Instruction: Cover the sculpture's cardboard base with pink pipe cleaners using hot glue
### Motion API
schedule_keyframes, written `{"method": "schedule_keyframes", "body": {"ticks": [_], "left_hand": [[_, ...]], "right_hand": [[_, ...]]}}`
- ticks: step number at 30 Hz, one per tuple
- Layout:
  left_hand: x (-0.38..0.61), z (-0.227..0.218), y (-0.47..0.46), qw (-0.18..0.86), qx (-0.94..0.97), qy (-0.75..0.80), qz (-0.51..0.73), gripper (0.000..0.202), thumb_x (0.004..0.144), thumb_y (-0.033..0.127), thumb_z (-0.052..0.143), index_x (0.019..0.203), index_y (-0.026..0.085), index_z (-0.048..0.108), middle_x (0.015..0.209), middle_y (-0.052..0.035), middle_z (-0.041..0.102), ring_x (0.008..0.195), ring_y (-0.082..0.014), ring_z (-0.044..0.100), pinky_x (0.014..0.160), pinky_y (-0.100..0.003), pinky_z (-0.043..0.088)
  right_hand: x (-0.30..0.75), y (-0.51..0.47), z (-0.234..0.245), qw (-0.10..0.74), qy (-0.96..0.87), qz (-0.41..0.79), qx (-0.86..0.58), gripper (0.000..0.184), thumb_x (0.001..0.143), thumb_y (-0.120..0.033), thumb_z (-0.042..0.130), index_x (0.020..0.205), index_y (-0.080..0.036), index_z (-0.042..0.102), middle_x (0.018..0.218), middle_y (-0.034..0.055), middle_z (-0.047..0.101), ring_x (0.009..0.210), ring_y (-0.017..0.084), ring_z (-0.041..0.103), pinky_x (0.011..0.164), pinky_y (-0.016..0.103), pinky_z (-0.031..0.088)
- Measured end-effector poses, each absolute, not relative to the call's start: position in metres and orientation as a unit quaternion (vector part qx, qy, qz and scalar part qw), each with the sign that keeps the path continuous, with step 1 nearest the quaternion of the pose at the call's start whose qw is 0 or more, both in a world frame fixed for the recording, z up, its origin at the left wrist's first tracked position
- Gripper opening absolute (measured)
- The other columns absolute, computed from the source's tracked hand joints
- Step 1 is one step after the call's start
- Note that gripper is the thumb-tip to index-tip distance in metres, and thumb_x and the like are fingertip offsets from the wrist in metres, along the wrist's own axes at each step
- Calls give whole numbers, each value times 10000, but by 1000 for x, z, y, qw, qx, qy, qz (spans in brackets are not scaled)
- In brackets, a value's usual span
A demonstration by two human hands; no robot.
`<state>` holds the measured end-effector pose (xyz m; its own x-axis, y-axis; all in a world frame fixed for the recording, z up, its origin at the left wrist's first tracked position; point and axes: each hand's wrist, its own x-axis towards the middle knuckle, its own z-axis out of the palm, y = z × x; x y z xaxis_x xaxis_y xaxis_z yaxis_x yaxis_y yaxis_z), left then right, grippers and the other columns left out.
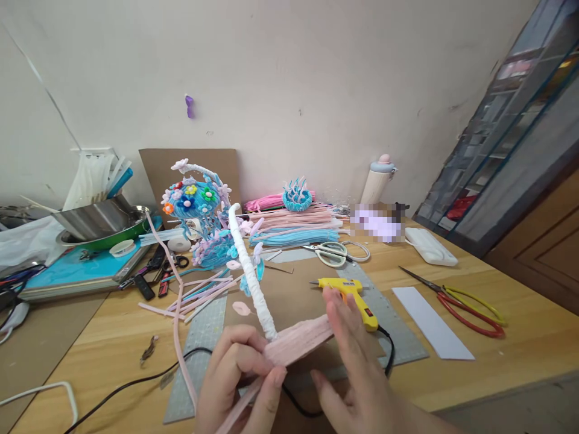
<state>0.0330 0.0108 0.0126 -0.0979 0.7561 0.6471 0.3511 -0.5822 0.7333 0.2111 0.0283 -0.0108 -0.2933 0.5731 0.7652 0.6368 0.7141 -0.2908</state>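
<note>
**Pink slab spans from left-hand grip toward the open right hand**

With the yellow glue gun (357,291) as landmark, the pale pink slab (301,342) is held up on the wearer's side of it and to its left. Its long axis leads out of the left hand (239,367) and slants rightward and slightly away, so that its far end points toward the handle of the glue gun.

The left hand is nearer the foot of the white wrapped stem (250,271) and grasps that end of the slab, thumb below and fingers behind. A narrow pink strip (244,401) also passes through this pinch and trails off toward the wearer, away from the glue gun. The stem stands up from the gripped end and leans further left of the glue gun, its hooked tip uppermost.

The right hand (355,367) is in front of the glue gun and partly covers it. Its fingers are extended and its thumb is spread apart, so nothing is clasped; the fingertips are at the slab's free end, though I cannot tell whether they touch it.

The relation that counts, in my judgement, is this: the left hand alone fixes the slab's angle, and the right is the nearer to its free end.
</note>
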Motion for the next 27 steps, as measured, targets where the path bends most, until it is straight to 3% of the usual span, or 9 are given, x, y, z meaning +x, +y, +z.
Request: {"method": "schedule_keyframes", "body": {"ticks": [3, 7, 9, 12, 17, 24, 27], "left_hand": [[28, 13, 13, 164, 658, 425, 600, 200, 985, 293, 594, 794, 242, 559, 898, 3, 513, 746, -131, 548, 592, -251, 382], [22, 12, 17, 140, 702, 388, 581, 155, 967, 216, 599, 815, 239, 583, 883, -6, 541, 774, -141, 580, 603, -237, 424], [24, 11, 18, 132, 685, 397, 596, 170, 973, 235, 593, 805, 237, 570, 882, -5, 535, 793, -145, 575, 630, -243, 429], [32, 10, 19, 138, 652, 415, 619, 212, 985, 286, 584, 787, 232, 532, 860, 0, 512, 766, -146, 545, 664, -261, 421], [35, 9, 19, 120, 654, 411, 623, 78, 977, 250, 582, 996, 244, 657, 909, -14, 534, 814, -155, 555, 659, -241, 445], [28, 6, 19, 80, 688, 385, 610, 101, 986, 201, 579, 994, 225, 677, 1033, -35, 602, 912, -146, 625, 792, -243, 498], [30, 4, 17, 84, 693, 376, 610, 92, 994, 218, 574, 992, 219, 666, 966, -38, 634, 862, -157, 641, 763, -270, 510]], "right_hand": [[204, 30, -15, 438, -820, -92, -356, 893, 840, -52, 503, 1635, -106, 97, 1731, 40, 105, 1573, 265, 189, 1281, 517, 135], [200, 31, -15, 431, -829, -109, -340, 721, 795, -58, 513, 1507, -61, 399, 1549, 162, 490, 1496, 285, 357, 1195, 484, 373], [200, 31, -15, 432, -824, -113, -348, 637, 781, -52, 509, 1417, -64, 492, 1443, 177, 580, 1459, 285, 403, 1168, 477, 406], [198, 32, -16, 437, -818, -118, -354, 631, 754, -35, 494, 1384, -63, 508, 1414, 181, 586, 1443, 292, 414, 1158, 485, 407], [195, 34, -20, 444, -813, -122, -357, 658, 723, -46, 478, 1380, -55, 498, 1414, 189, 568, 1442, 306, 404, 1144, 500, 409], [195, 35, -22, 449, -806, -154, -355, 608, 731, -38, 487, 1335, -56, 546, 1358, 186, 616, 1421, 306, 448, 1122, 498, 461], [196, 35, -24, 459, -798, -165, -353, 564, 749, -23, 503, 1305, -82, 577, 1324, 171, 663, 1389, 300, 504, 1092, 492, 511]]}}
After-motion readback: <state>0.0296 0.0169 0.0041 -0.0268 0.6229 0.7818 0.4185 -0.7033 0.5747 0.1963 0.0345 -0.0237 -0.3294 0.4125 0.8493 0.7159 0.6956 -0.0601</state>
